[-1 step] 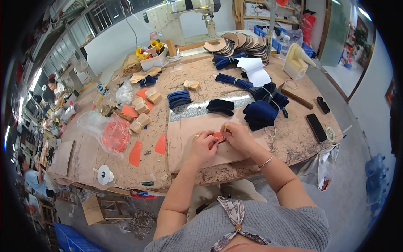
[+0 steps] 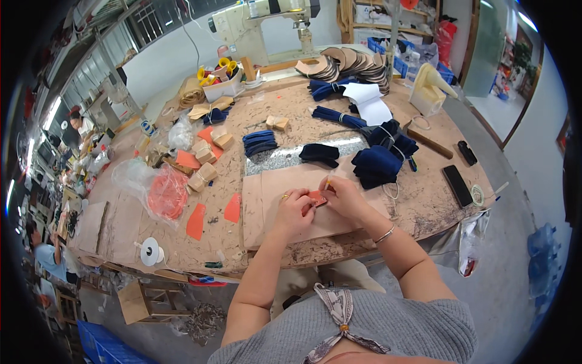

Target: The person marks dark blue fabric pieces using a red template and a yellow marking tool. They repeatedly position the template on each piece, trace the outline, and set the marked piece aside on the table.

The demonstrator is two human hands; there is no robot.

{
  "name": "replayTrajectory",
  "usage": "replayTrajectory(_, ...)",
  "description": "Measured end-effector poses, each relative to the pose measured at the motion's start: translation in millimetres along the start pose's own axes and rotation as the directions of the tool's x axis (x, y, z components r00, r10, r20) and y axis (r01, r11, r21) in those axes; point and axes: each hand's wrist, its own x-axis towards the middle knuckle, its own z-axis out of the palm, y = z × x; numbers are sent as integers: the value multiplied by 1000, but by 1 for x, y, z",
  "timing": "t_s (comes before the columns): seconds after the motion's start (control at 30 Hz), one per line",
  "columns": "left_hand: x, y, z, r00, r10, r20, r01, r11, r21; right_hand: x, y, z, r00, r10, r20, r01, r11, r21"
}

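Observation:
A small orange-red flat piece (image 2: 317, 196) with a dark lower edge lies between my two hands, over the pale board. My left hand (image 2: 294, 211) has its fingers curled and pinched at the left side of the piece. From the right, my right hand (image 2: 342, 196) closes its thumb and fingers on the other side. A small yellowish spot shows at the right fingers; whether it is a ring or a held thing I cannot tell. Two loose orange-red pieces, one (image 2: 232, 208) nearer the board and another (image 2: 195, 222), lie to the left. Beneath my hands is the pale board (image 2: 267, 212).
Dark blue bundles (image 2: 376, 165) sit beyond my right hand. Left are a plastic bag (image 2: 167, 193) of orange-red pieces, banded tan bundles (image 2: 202, 177) and a white spool (image 2: 151, 252). A black phone (image 2: 457, 185) and a wooden-handled tool (image 2: 429, 141) lie right; a sewing machine (image 2: 260, 37) stands behind.

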Motion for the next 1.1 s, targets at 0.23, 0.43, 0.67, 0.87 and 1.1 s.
replayTrajectory(0.23, 1, -3, 4, 1000, 14, 4, -14, 1000, -12, 0, 8, 16, 995, -97, -2, 97, 995, 2)
replayTrajectory(0.43, -1, -1, 1, 1000, 3, 5, -3, 1000, -15, 0, 2, 14, 998, -57, 30, 56, 998, 23)
replayTrajectory(0.67, -4, -1, -3, 998, 0, -57, -3, 999, -53, 12, 21, 17, 963, -110, -244, 126, 991, 48)
replayTrajectory(0.87, -13, -20, -10, 775, -491, -398, 306, 843, -443, 8, 51, 38, 970, -236, -59, 213, 942, -260)
replayTrajectory(1.1, -17, -19, -13, 754, -575, -318, 319, 744, -587, 5, 45, 21, 991, -126, 39, 132, 951, -279)
